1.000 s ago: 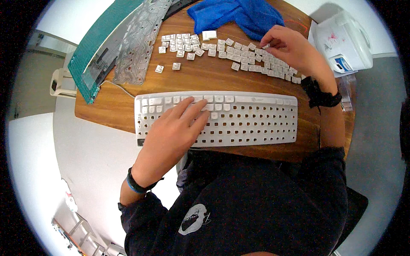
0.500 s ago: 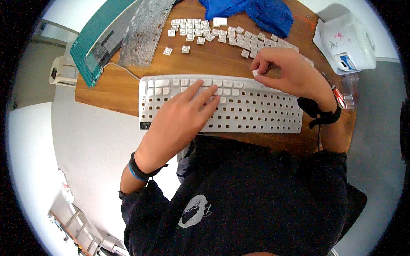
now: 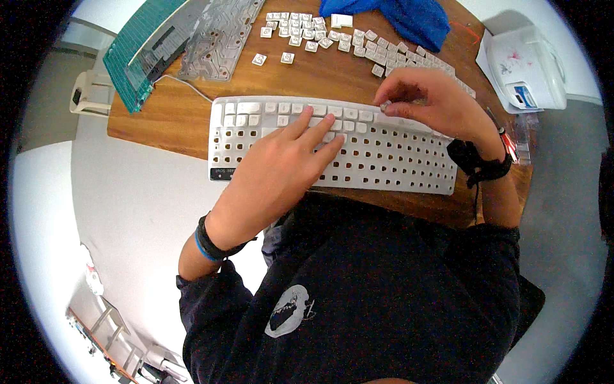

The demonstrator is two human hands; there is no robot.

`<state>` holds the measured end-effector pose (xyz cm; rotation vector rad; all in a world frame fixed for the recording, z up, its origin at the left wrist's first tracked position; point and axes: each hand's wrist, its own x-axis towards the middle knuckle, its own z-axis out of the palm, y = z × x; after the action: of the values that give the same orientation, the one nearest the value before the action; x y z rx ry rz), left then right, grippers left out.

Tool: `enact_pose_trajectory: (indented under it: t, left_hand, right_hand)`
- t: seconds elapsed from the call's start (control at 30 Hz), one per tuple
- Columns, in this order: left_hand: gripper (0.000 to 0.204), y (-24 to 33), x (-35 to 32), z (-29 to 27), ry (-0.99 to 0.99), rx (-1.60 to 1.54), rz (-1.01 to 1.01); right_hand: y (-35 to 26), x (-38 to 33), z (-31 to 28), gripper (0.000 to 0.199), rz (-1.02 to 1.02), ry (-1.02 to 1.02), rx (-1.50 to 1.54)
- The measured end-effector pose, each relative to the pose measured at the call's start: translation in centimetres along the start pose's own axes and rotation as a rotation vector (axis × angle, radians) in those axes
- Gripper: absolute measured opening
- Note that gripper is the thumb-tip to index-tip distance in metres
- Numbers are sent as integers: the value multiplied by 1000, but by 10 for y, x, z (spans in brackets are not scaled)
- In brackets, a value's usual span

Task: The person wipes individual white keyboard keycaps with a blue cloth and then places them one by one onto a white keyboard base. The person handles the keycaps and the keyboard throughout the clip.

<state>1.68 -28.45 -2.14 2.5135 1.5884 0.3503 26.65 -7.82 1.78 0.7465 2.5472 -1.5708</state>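
A white keyboard [image 3: 401, 168] lies on the wooden table in front of me. Keycaps fill much of its far rows, from the left end to past the middle; the other positions are bare with dark holes. My left hand [image 3: 278, 160] rests palm-down across it, fingers spread, fingertips on the fitted keycaps. Between the thumb and index finger of my right hand [image 3: 432, 105] is a small white keycap [image 3: 385, 106], held just above the keyboard's far edge. Loose white keycaps [image 3: 377, 54] lie in groups beyond the keyboard, partly hidden by my right hand.
A green cutting mat [image 3: 128, 70] and a clear circuit sheet [image 3: 217, 45] stand at the far left. Blue cloth [image 3: 416, 22] lies at the back. On the right are a white plastic container [image 3: 527, 67] and a red-handled tool [image 3: 510, 146]. A cable [image 3: 182, 83] runs from the keyboard.
The table and keyboard sit slightly higher in view. My right hand has turned the keycap between its fingertips near the same spot. My left hand stays spread on the keyboard.
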Motion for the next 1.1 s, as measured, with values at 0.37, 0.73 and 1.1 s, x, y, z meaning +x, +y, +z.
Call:
enact_pose_trajectory:
  t: [0.37,0.73,1.1]
  left_hand:
    - [50,-2,3,-3,-38,-22,-22]
    - [51,-3,3,-3,-43,-11,-14]
    - [49,-4,2,-3,-49,9,-8]
  right_hand:
    - [11,3,-1,26,-65,-50,86]
    - [4,4,5,28,-350,60,-303]
    - [0,3,11,30,-344,37,-336]
